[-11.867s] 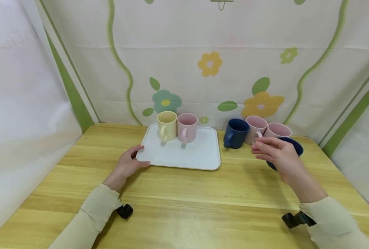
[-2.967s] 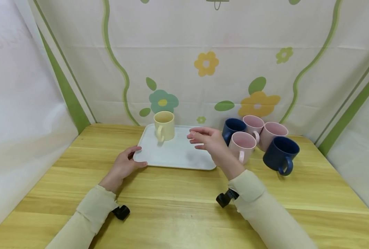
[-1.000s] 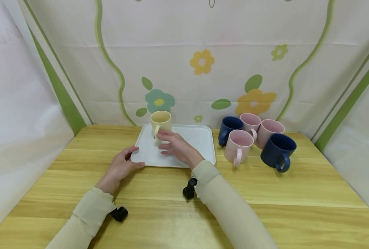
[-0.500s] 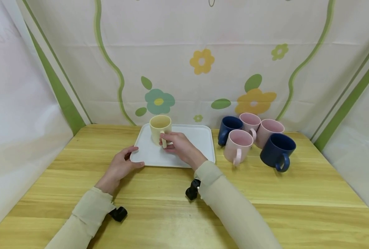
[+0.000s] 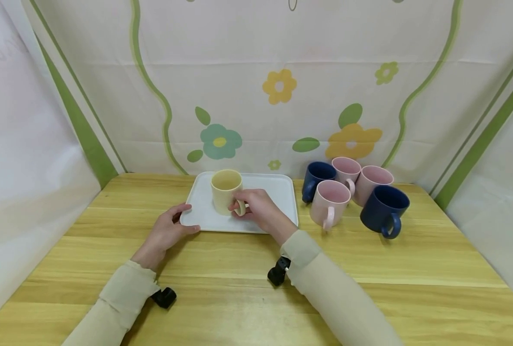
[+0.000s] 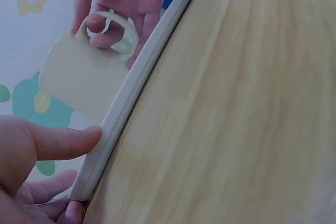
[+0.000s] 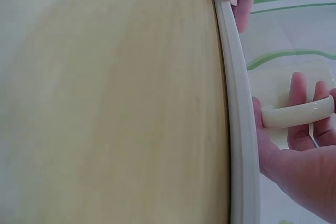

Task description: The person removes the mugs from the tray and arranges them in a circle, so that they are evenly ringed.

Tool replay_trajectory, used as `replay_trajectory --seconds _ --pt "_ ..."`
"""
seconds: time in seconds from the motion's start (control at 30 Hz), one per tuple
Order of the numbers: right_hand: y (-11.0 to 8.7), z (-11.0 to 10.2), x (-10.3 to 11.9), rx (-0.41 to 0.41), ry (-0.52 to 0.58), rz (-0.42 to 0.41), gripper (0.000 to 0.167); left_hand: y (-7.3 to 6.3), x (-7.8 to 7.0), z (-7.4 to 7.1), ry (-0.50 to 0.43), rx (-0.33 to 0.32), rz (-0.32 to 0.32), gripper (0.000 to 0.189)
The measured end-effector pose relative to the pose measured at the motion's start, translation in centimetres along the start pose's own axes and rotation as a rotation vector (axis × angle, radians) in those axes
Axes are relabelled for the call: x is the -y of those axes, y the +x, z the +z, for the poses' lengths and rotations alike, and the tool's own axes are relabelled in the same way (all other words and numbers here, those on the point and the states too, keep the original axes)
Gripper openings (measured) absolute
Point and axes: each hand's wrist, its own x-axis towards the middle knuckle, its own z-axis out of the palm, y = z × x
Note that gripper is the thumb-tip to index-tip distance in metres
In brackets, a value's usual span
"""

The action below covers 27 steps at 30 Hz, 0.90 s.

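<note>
My right hand (image 5: 258, 209) has hold of the pale yellow mug (image 5: 225, 194) by its handle, with fingers through the loop in the right wrist view. The mug is upright over the white tray (image 5: 278, 192); whether its base touches the tray I cannot tell. My left hand (image 5: 169, 231) grips the tray's near left corner. In the left wrist view its thumb (image 6: 68, 142) lies against the rim, and the other fingers (image 6: 47, 190) are around the corner.
Right of the tray, a cluster of mugs stands on the wooden table (image 5: 221, 298): a pink mug (image 5: 327, 206) in front, a blue mug (image 5: 314, 185) behind it, two more pink mugs (image 5: 370, 187) at the back and a blue mug (image 5: 379, 211) at right. A patterned curtain (image 5: 239, 48) hangs behind.
A pink mug has gone from the tray to the front of the cluster. My right hand then came left, took the yellow mug's handle and drew it nearer. My left hand stayed at the tray.
</note>
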Motion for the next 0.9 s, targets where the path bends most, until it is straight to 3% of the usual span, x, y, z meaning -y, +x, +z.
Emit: replay_trajectory --seconds 0.27,0.9 --pt "-2.0 -1.2 0.4 0.003 -0.1 -0.005 0.038 0.1 0.0 0.1 -0.008 0.001 -0.003 0.08" --pt "-8.1 -3.9 1.5 -0.036 -0.104 -0.057 0.04 -0.1 0.1 -0.1 -0.001 0.024 0.015 0.083"
